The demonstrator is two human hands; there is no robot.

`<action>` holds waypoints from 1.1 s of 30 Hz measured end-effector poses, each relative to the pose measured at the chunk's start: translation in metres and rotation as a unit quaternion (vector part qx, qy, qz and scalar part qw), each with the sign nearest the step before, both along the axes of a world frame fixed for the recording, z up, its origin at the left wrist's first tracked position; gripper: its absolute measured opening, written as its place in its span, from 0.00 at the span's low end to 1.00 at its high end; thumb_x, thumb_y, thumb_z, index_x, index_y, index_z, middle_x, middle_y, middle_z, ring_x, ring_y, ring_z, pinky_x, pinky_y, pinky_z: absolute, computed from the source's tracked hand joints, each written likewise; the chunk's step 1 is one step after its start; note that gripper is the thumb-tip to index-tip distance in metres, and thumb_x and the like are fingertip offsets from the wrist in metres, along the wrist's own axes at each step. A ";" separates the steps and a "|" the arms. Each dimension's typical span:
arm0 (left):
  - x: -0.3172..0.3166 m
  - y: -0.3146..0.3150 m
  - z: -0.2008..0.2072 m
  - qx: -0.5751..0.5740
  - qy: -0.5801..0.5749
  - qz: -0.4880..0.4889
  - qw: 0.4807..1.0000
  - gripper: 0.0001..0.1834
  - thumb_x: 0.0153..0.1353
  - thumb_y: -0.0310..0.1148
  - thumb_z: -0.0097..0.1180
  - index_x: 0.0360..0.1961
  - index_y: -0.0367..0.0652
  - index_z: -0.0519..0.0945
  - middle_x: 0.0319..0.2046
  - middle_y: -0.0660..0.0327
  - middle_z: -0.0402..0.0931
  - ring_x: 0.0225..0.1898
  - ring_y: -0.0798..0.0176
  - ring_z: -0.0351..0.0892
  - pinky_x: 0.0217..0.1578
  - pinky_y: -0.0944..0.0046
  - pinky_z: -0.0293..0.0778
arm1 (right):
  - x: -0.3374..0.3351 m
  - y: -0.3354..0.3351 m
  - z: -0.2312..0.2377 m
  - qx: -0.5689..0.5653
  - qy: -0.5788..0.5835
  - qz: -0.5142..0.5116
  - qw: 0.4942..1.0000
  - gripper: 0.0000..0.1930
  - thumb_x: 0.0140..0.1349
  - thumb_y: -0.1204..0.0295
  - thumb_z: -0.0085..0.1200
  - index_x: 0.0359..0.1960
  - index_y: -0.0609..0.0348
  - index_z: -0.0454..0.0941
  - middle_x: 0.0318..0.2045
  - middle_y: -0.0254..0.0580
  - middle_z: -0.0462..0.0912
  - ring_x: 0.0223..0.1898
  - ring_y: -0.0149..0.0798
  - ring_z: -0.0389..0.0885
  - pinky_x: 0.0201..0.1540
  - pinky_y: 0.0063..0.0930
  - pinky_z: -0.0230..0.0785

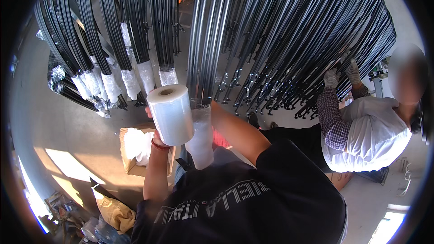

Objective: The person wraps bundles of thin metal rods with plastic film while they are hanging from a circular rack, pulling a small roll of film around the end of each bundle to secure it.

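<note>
My left hand (157,136), a red bracelet at its wrist, is closed round a big upright roll of clear stretch film (171,115). Beside the roll hangs a bundle of black metal tubes (202,58), its lower end wrapped in film (200,147). My right forearm (237,131) reaches in behind this bundle. The fingers of that hand are hidden there, so I cannot see what they hold.
Several bundles of black tubes with film-wrapped ends (131,83) hang at left. Many unwrapped black tubes (289,45) fill the right, where a gloved co-worker (366,131) handles some. A cardboard box (131,167) and a brown paper sack (115,210) stand at lower left.
</note>
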State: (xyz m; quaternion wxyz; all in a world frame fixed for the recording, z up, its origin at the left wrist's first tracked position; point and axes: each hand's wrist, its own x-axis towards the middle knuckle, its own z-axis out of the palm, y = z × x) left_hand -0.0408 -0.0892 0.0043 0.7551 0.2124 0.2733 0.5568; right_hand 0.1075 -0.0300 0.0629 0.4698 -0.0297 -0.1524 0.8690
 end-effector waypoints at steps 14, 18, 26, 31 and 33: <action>0.012 -0.021 0.006 -0.032 -0.056 0.017 0.998 0.27 0.49 0.32 0.57 0.50 0.39 0.64 0.41 0.58 0.70 0.44 0.59 0.69 0.42 0.64 0.66 | 0.031 -0.041 0.042 0.012 -0.432 -0.131 0.892 0.10 0.46 0.74 0.60 0.31 0.63 0.78 0.27 0.34 0.79 0.28 0.24 0.75 0.32 0.18 0.67; 0.014 -0.028 0.009 -0.034 -0.067 0.029 0.997 0.27 0.49 0.31 0.57 0.50 0.39 0.64 0.40 0.57 0.71 0.44 0.59 0.69 0.41 0.64 0.66 | 0.031 -0.041 0.043 -0.019 -0.392 -0.105 0.914 0.09 0.46 0.73 0.60 0.30 0.63 0.78 0.26 0.33 0.79 0.27 0.24 0.74 0.32 0.18 0.66; 0.012 -0.038 0.012 -0.048 -0.094 0.064 0.992 0.26 0.49 0.30 0.57 0.49 0.38 0.65 0.39 0.57 0.71 0.43 0.58 0.70 0.41 0.64 0.66 | 0.023 -0.046 0.038 0.002 -0.411 -0.144 0.900 0.08 0.49 0.76 0.57 0.32 0.63 0.77 0.28 0.33 0.78 0.29 0.23 0.74 0.34 0.18 0.67; 0.013 -0.047 0.022 -0.024 -0.055 0.084 0.995 0.25 0.48 0.29 0.57 0.49 0.38 0.65 0.38 0.56 0.72 0.43 0.57 0.71 0.41 0.63 0.66 | 0.019 -0.045 0.034 0.003 -0.414 -0.176 0.893 0.06 0.49 0.74 0.58 0.28 0.63 0.78 0.25 0.32 0.78 0.27 0.22 0.73 0.32 0.17 0.65; 0.003 -0.048 0.029 0.037 0.061 0.056 0.996 0.23 0.50 0.29 0.55 0.48 0.37 0.66 0.41 0.54 0.70 0.44 0.56 0.69 0.42 0.64 0.65 | 0.019 -0.046 0.033 -0.001 -0.414 -0.184 0.891 0.06 0.48 0.73 0.58 0.26 0.63 0.79 0.23 0.31 0.78 0.25 0.22 0.72 0.31 0.17 0.64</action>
